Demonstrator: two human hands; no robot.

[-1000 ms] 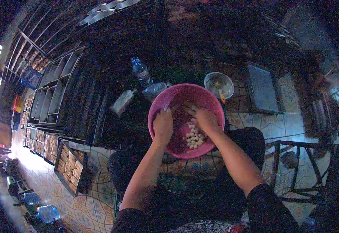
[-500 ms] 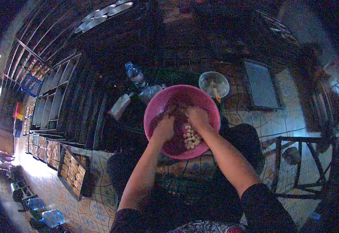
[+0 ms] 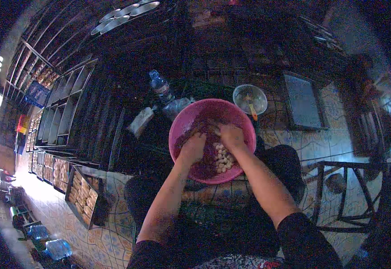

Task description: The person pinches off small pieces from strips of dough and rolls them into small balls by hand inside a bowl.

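Observation:
A pink basin [image 3: 213,180] sits between the person's knees. Inside it, my left hand [image 3: 194,146] is at the left, its fingers curled inward. Across from it, my right hand [image 3: 231,136] is bent in the same way near the basin's right wall. Between and beyond the hands the basin's inside is dark, so what the fingers hold, if anything, cannot be made out. A cluster of small pale round balls [image 3: 223,159] lies on the basin floor, just below my right hand and wrist.
Behind the basin are a metal bowl [image 3: 260,96] with an orange-handled utensil [image 3: 253,111], a plastic bottle [image 3: 162,88], a clear bag [image 3: 176,108] and a white packet [image 3: 141,120]. Trays of bread-like pieces [image 3: 81,196] line the left floor. A dark metal frame [image 3: 319,193] stands right.
The view has shifted slightly, so the basin and things behind it sit a little farther right. Both hands stay inside the basin, close together, with little visible movement.

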